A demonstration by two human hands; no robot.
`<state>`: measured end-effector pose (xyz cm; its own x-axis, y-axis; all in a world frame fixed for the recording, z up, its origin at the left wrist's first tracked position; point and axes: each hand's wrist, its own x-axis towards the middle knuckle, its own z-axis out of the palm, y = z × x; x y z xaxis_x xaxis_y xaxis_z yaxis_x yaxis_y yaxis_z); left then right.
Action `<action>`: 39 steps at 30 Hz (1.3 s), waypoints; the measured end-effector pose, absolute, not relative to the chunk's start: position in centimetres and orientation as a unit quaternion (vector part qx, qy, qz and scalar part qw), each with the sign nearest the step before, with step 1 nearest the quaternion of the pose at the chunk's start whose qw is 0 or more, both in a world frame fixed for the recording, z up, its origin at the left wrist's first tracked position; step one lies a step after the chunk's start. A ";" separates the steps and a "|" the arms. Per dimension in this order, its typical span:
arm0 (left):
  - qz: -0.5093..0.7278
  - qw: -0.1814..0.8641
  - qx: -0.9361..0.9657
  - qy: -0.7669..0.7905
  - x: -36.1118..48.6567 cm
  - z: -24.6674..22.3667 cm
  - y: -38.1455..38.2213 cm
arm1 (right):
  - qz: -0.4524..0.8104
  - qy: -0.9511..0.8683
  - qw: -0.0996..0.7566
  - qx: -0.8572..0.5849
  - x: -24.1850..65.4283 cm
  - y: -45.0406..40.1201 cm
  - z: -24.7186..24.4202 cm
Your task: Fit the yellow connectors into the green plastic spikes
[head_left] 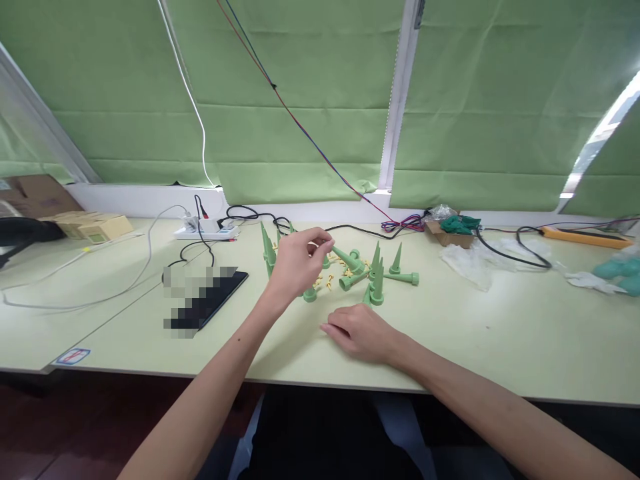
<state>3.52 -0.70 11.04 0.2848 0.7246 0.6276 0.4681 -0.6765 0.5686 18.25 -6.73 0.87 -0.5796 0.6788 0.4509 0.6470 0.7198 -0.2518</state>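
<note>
My left hand (303, 261) is over the group of green plastic spikes, thumb and forefinger pinched. Its fingertips meet at the narrow tip of a slanting green spike (349, 259); whether they grip it or something tiny is unclear. Lower and to the right, my right hand (361, 331) lies on the table with its fingers curled in, and nothing shows in it. Just behind it stands an upright green spike (377, 287) with a round base. More upright spikes (269, 250) are left of my left hand, partly hidden by it. Small yellow plastic pieces (329, 282) are scattered among the spikes.
A dark flat device (215, 300), partly pixelated, lies to the left on the pale table (500, 347). Behind it is a white power strip (200, 230) with cables. Farther right are a small cardboard box (450, 235), clear plastic bags (470, 263) and an orange bar (585, 237).
</note>
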 end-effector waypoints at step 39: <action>0.272 0.091 0.893 0.348 9.2 7.4 1.5 | 0.020 -0.891 0.252 -0.377 18.3 -6.7 0.8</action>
